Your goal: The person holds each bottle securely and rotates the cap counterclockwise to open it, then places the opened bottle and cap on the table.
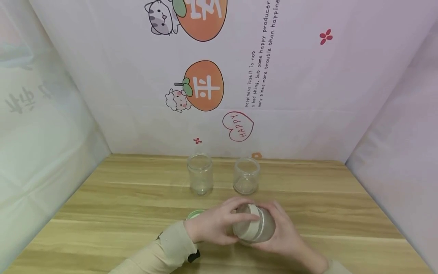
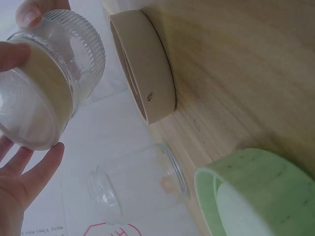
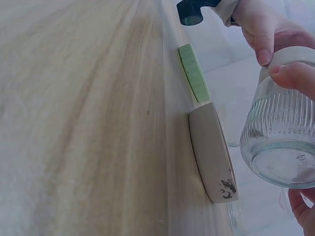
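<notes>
A ribbed clear glass jar (image 3: 278, 118) is held tilted above the table, with a beige-rimmed, clear-topped lid (image 2: 49, 83) on its mouth. My left hand (image 1: 215, 224) grips the lid's rim, fingers and thumb spread around it. Around the glass body curls my right hand (image 1: 285, 234). Below the hands, a beige round lid (image 2: 147, 64) lies on the table; in the head view the hands hide it. Beside it lies a green round lid (image 2: 256, 196), partly covered by my left wrist in the head view.
Two open clear glass jars stand behind the hands, a taller jar (image 1: 200, 175) on the left and a shorter jar (image 1: 246, 177) on the right. The wooden table (image 1: 119, 213) ends at a printed white backdrop (image 1: 294, 125), with white sheets along both sides.
</notes>
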Demonstrator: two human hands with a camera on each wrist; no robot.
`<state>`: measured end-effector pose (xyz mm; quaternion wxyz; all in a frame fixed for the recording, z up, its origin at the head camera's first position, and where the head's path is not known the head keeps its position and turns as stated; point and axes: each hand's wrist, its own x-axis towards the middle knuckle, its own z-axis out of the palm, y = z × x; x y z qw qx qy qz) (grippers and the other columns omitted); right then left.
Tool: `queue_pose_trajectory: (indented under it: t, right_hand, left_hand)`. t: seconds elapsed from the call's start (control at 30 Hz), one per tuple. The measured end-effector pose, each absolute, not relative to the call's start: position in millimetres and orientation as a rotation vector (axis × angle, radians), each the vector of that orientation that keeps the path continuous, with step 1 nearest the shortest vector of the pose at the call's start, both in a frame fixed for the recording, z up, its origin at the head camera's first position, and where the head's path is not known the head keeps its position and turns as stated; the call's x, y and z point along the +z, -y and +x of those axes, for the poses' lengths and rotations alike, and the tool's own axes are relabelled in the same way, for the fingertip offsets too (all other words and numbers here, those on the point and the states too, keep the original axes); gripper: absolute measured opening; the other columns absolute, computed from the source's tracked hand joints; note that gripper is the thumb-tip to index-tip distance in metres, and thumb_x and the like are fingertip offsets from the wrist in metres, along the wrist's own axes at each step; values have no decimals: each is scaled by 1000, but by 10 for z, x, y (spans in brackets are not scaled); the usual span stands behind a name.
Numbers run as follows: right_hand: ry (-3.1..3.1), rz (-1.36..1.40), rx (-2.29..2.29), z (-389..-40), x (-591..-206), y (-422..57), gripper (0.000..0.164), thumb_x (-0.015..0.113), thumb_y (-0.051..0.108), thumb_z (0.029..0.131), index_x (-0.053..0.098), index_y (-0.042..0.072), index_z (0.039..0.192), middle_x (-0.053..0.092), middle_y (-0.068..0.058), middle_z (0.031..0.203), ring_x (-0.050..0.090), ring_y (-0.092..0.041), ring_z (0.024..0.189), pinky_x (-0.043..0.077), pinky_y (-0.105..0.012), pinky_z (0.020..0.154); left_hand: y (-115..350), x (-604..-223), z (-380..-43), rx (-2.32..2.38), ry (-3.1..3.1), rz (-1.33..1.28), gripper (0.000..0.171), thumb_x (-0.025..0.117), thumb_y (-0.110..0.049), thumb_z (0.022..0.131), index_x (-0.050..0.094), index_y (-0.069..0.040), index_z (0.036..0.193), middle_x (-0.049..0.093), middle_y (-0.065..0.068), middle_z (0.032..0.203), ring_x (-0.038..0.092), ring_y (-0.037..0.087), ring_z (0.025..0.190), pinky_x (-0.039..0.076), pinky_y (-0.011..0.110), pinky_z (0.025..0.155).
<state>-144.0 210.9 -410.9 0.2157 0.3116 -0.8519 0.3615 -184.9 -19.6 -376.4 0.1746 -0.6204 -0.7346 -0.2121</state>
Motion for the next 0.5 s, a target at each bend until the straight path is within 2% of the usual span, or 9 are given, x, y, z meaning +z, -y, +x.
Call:
queue_pose_trajectory:
  t: [0.27, 0.5]
  right_hand:
    - [2320, 826, 964, -1435, -4122, -2143, 93, 95, 27, 39, 54, 11, 121, 52, 3, 109, 50, -6, 96, 50, -28, 75]
    - [2313, 791, 968, -1460, -4102, -2195, 93, 94, 26, 38, 55, 11, 120, 54, 3, 108, 51, -5, 95, 51, -28, 77]
  left_hand:
    - [196, -3772, -1811, -924, 2302, -1608, 75, 84, -23, 67, 46, -15, 132, 45, 9, 129, 50, 18, 115, 45, 23, 96]
    - [211, -3769, -1819, -965, 2373, -1540, 76, 82, -24, 70, 45, -14, 135, 44, 8, 131, 50, 17, 114, 47, 23, 93]
